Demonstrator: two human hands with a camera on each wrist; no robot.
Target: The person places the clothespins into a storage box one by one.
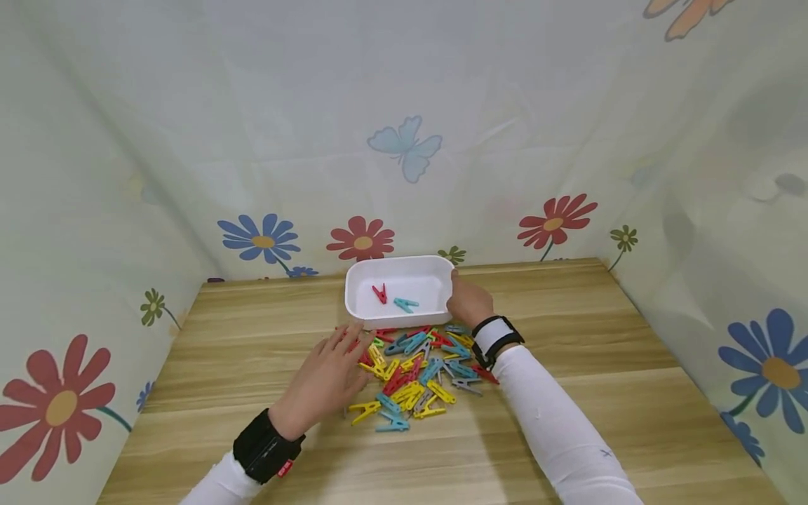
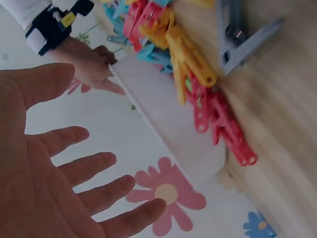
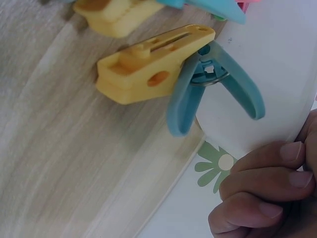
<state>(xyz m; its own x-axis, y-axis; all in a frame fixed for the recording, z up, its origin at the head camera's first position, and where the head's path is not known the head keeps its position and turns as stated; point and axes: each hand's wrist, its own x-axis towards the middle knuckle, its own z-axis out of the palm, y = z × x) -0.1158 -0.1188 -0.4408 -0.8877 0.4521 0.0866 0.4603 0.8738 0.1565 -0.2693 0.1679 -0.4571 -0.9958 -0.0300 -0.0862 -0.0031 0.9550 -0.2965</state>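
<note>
My right hand (image 1: 470, 300) grips the right end of a white plastic tray (image 1: 429, 287), with fingers curled at its edge in the right wrist view. Inside the tray lie a red clothespin (image 1: 380, 293) and a light-blue clothespin (image 1: 405, 304). My left hand (image 1: 328, 379) hovers palm down beside a loose pile of clothespins (image 1: 410, 386), its fingers spread and holding nothing. Red, yellow, blue and grey clothespins make up the pile, which lies just in front of the tray. The right wrist view shows a yellow clothespin (image 3: 153, 64) and a blue clothespin (image 3: 213, 84) close by.
The wooden table (image 1: 252, 337) ends at a white curtain (image 1: 303, 140) printed with flowers and a butterfly, behind the tray. More curtain hangs at the left and right sides. The clothespin pile fills the table between my forearms.
</note>
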